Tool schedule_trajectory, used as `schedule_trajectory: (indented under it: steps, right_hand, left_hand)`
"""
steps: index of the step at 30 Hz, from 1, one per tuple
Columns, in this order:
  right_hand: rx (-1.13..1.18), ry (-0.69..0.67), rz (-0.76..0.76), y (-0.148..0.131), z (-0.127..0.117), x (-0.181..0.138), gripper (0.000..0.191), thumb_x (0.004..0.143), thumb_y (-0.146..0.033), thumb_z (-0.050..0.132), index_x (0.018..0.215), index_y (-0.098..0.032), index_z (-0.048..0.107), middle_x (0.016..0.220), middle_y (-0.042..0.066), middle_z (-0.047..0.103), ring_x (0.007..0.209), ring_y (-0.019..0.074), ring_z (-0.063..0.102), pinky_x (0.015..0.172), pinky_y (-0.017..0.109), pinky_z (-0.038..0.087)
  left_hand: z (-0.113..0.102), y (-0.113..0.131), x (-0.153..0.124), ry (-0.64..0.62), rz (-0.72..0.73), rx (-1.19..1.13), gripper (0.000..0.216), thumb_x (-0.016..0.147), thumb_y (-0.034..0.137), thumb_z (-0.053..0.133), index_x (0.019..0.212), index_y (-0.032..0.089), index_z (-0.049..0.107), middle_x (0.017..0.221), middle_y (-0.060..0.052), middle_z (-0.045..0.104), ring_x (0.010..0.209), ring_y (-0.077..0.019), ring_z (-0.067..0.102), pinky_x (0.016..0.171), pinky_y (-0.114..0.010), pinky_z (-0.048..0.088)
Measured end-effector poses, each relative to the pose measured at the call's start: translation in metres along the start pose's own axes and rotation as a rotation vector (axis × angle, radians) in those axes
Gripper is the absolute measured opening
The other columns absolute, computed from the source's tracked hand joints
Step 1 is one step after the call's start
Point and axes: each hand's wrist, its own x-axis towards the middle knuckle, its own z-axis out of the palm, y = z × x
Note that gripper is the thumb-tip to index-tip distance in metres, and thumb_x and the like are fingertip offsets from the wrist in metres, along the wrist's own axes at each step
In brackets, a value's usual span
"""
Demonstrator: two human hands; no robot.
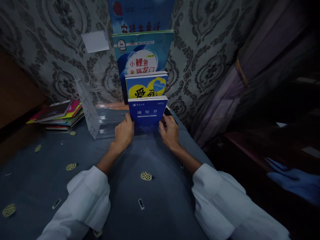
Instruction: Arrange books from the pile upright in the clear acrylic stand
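Observation:
A dark blue booklet (147, 111) with white characters and "2022" stands upright in the front slot of a clear tiered rack. My left hand (124, 132) grips its lower left edge, fingers curled. My right hand (169, 132) grips its lower right edge the same way. Behind it, stepped upward, stand a blue and yellow book (146, 85), a pale blue book with a white circle (142, 55) and a blue book (140, 16) at the top. Both my sleeves are white.
A clear acrylic stand (91, 111) sits left of the books on the grey-blue tablecloth (50, 176). A stack of colourful books (60, 115) lies at the far left. Patterned wallpaper (205, 50) is behind, a purple curtain (232, 100) at right, and a blue cloth (295, 181) lower right.

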Motion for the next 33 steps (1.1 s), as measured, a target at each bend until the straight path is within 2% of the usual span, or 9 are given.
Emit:
schedule_trajectory:
  steps: [8, 15, 22, 27, 33]
  right_hand:
    - [-0.035, -0.027, -0.001, -0.0028, -0.0009, -0.0014, 0.040, 0.092, -0.019, 0.048, 0.129, -0.019, 0.064, 0.092, 0.008, 0.056, 0.089, 0.0267, 0.058, 0.083, 0.047, 0.054]
    - [-0.044, -0.020, 0.006, -0.0014, 0.0035, -0.0044, 0.050, 0.090, -0.019, 0.049, 0.139, -0.018, 0.057, 0.098, 0.010, 0.057, 0.097, 0.0296, 0.057, 0.090, 0.052, 0.053]
    - [-0.020, -0.015, 0.010, 0.0006, 0.0042, -0.0047, 0.052, 0.088, -0.017, 0.050, 0.139, -0.021, 0.056, 0.099, 0.009, 0.057, 0.096, 0.0287, 0.058, 0.087, 0.051, 0.056]
    - [-0.011, -0.025, 0.020, 0.0022, 0.0036, -0.0037, 0.051, 0.088, -0.018, 0.050, 0.138, -0.021, 0.057, 0.098, 0.009, 0.058, 0.095, 0.0283, 0.059, 0.086, 0.050, 0.056]
    - [0.001, -0.013, 0.023, 0.0043, 0.0055, -0.0039, 0.051, 0.087, -0.019, 0.050, 0.136, -0.016, 0.058, 0.098, 0.010, 0.057, 0.094, 0.0280, 0.060, 0.086, 0.050, 0.057]
  left_hand:
    - [0.0057, -0.0019, 0.0009, 0.019, 0.006, -0.034, 0.030, 0.106, 0.026, 0.035, 0.130, 0.010, 0.044, 0.111, -0.019, 0.073, 0.097, -0.0275, 0.074, 0.083, -0.034, 0.055]
    - [0.0067, -0.0028, 0.0011, 0.014, 0.015, -0.081, 0.030, 0.105, 0.022, 0.031, 0.127, 0.009, 0.046, 0.111, -0.022, 0.071, 0.099, -0.0312, 0.074, 0.084, -0.040, 0.055]
    - [0.0014, -0.0020, 0.0001, -0.006, 0.003, -0.079, 0.027, 0.104, 0.022, 0.033, 0.126, 0.012, 0.045, 0.111, -0.019, 0.073, 0.098, -0.0300, 0.074, 0.084, -0.038, 0.055]
    - [-0.0029, -0.0039, 0.0000, -0.035, 0.005, -0.078, 0.029, 0.104, 0.023, 0.034, 0.129, 0.011, 0.044, 0.114, -0.020, 0.071, 0.101, -0.0326, 0.073, 0.084, -0.040, 0.055]
    - [-0.0006, -0.0065, -0.0006, -0.012, 0.013, -0.083, 0.029, 0.104, 0.024, 0.036, 0.131, 0.013, 0.044, 0.118, -0.018, 0.071, 0.103, -0.0306, 0.072, 0.086, -0.039, 0.055]
